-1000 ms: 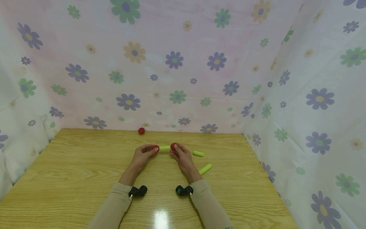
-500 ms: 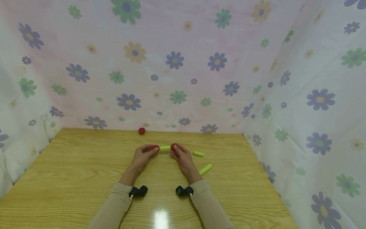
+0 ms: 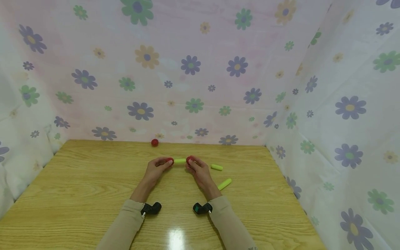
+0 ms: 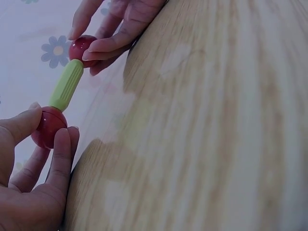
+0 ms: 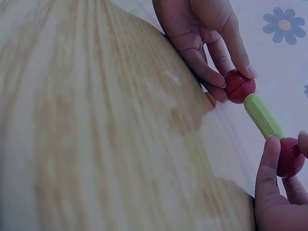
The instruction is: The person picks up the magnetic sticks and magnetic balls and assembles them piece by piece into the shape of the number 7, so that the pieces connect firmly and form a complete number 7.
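A light green ribbed rod (image 3: 180, 161) joins two red balls, one at each end. The left hand (image 3: 155, 169) pinches the left red ball (image 4: 49, 127) between thumb and fingers. At the other end, the right hand (image 3: 200, 173) grips the right red ball (image 5: 290, 157) with thumb and fingertips. In both wrist views the rod (image 4: 67, 86) touches both balls, and no finger covers its middle.
Another red ball (image 3: 154, 142) lies at the table's back edge. Right of the right hand are a short green rod (image 3: 217, 167) and a longer one (image 3: 225, 184), partly behind the wrist. Flowered cloth (image 3: 168, 104) hangs behind the wooden table (image 3: 78, 194).
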The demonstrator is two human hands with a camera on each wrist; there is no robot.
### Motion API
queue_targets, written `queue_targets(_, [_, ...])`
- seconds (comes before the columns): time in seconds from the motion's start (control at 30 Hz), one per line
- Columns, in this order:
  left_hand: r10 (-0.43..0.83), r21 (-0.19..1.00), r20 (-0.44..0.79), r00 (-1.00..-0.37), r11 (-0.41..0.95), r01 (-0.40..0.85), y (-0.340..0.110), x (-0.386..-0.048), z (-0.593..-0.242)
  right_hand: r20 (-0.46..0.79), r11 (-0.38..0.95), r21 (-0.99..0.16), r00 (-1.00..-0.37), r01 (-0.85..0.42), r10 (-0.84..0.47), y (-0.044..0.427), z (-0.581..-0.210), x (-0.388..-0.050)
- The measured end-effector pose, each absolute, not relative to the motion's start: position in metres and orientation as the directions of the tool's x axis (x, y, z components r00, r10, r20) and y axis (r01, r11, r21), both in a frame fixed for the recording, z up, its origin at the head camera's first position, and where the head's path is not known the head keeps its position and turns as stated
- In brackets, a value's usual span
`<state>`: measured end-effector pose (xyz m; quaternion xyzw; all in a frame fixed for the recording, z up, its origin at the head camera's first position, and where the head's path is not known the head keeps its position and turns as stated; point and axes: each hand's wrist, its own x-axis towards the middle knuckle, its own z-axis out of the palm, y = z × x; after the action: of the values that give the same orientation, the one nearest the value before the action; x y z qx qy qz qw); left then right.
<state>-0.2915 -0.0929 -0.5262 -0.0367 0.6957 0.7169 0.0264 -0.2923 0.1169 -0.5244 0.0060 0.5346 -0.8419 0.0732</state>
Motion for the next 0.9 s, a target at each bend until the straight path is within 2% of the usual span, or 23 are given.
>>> queue_targets(0.37, [-0.008, 0.995, -0.091, -0.996, -0.051, -0.09, -0.0926, -0.2923, -0.5287, -0.079, -0.354, -0.928, -0.991, 0.113, -0.108, 0.116, -0.5257, -0.2917])
queue_targets(0.9, [-0.048, 0.996, -0.085, -0.995, 0.02, -0.086, -0.0918, -0.2905, -0.526, -0.067, -0.122, -0.99, -0.994, 0.078, -0.091, 0.1216, -0.5206, -0.286])
